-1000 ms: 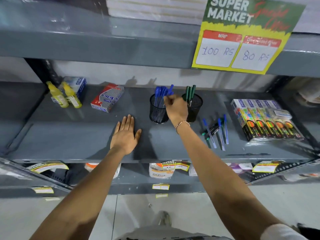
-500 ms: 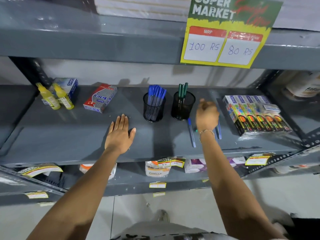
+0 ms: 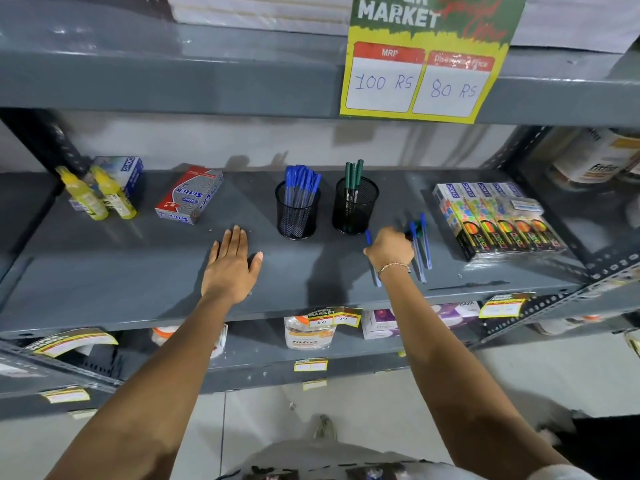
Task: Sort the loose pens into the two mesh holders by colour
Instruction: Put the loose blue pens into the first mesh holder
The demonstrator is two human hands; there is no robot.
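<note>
Two black mesh holders stand mid-shelf. The left holder is full of blue pens; the right holder has three green pens. My left hand lies flat and open on the shelf, left of the holders. My right hand is down on the loose pens to the right of the holders, fingers curled. One loose blue pen runs under it. Two more blue pens and a green pen lie just right of it. What the fingers hold is hidden.
The grey metal shelf also carries two yellow bottles, a red-and-silver box and packs of neon markers at the right. An upper shelf with a price sign hangs overhead.
My right hand left the blue-pen holder, swung right and came down onto the loose pens. My left hand has stayed flat on the shelf.
</note>
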